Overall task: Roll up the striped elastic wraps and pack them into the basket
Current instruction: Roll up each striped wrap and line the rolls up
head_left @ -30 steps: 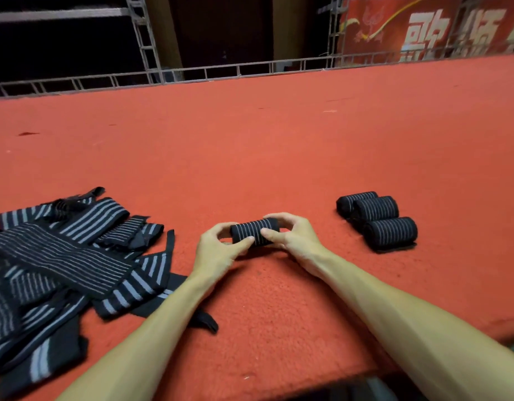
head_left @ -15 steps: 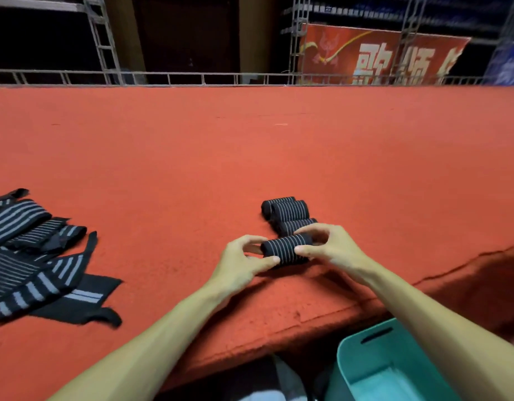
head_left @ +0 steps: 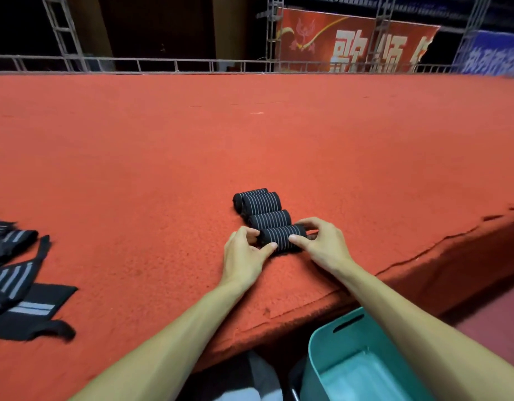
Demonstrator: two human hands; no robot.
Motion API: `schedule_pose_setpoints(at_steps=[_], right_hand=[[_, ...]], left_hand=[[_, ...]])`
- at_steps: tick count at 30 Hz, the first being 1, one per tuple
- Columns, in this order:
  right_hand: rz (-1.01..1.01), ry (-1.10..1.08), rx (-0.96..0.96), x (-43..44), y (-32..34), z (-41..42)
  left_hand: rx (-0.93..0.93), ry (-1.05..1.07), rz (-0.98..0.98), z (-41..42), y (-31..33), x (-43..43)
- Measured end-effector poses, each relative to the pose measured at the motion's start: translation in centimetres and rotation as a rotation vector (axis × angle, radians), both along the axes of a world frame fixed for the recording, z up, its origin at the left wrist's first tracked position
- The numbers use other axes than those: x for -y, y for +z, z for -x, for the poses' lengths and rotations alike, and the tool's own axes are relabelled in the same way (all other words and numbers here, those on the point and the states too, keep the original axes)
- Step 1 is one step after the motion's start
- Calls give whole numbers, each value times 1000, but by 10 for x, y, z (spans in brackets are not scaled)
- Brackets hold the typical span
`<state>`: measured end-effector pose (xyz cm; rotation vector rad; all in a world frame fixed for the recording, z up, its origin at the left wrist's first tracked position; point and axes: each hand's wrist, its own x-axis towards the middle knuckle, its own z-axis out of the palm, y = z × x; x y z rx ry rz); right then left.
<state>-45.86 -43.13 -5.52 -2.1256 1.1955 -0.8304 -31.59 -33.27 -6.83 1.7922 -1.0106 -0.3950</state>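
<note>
Head view, looking down and forward. A red carpet (head_left: 163, 169) covers a wide raised platform. Near its front edge lies a row of rolls (head_left: 264, 209): three black wraps with thin pale stripes, rolled tight, lying side by side and touching.

On the near side of the row, touching its nearest roll, sits the held roll (head_left: 281, 238), down on the carpet and parallel to the others. The left hand (head_left: 244, 256) grips its left end, thumb pressed along the near face and the other fingers curled in at the end. The right hand (head_left: 322, 244) grips its right end, thumb laid on the near face and fingers hooked over the far side. Both hands pinch the roll between thumb and fingers. Both forearms are bare.

Well to the left of the row, at the frame edge, is a heap of loose wraps (head_left: 15, 273), unrolled, flat and overlapping, with one black strap end trailing toward the viewer.

Nearer than the row and to its right, below the platform edge, stands the basket (head_left: 322, 342), teal plastic with a slot handle in its wall. No wraps show in the visible part of its inside.

Far beyond the row, a metal railing (head_left: 163, 65) runs along the carpet's back edge. Behind it to the right hang a red banner (head_left: 351, 44) with large pale characters and a blue banner (head_left: 493, 53).
</note>
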Motion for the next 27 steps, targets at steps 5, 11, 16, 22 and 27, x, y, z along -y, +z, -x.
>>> schedule_pose_setpoints(at_steps=[5, 11, 16, 22, 27], right_hand=[[176, 11, -168, -18, 14, -2], [332, 176, -222, -70, 36, -53], [293, 413, -282, -124, 40, -128], [266, 629, -349, -186, 40, -221], [228, 737, -324, -225, 35, -285]], left_hand=[[-37, -148, -53, -20, 15, -20], [111, -165, -89, -77, 47, -90], [289, -77, -146, -140, 62, -172], [472, 152, -163, -218, 45, -268], [622, 383, -274, -267, 25, -312]])
